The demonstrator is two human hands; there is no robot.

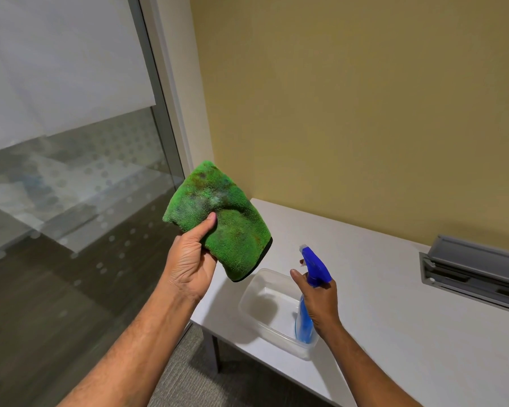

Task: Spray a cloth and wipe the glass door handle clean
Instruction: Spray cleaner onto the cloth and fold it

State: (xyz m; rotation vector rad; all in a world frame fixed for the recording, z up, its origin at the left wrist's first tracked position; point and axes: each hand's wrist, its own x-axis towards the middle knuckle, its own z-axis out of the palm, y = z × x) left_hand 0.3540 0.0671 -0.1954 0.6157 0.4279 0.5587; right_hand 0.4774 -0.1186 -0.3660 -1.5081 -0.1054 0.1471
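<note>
My left hand (190,261) holds up a folded green cloth (221,215), stained in places, with the thumb pressed on its front face. To the right and lower, my right hand (319,301) grips the neck of a blue spray bottle (313,267). Its nozzle points up and left toward the cloth, and a finger rests by the trigger. The bottle's lower part stands inside a clear plastic tub (254,306). The glass panel (71,186) fills the left side; no door handle shows in view.
A white table (409,318) runs along the tan wall, with the tub near its left corner. A grey cable hatch (470,271) with its lid raised sits in the table at the right. Grey carpet lies below the table's edge.
</note>
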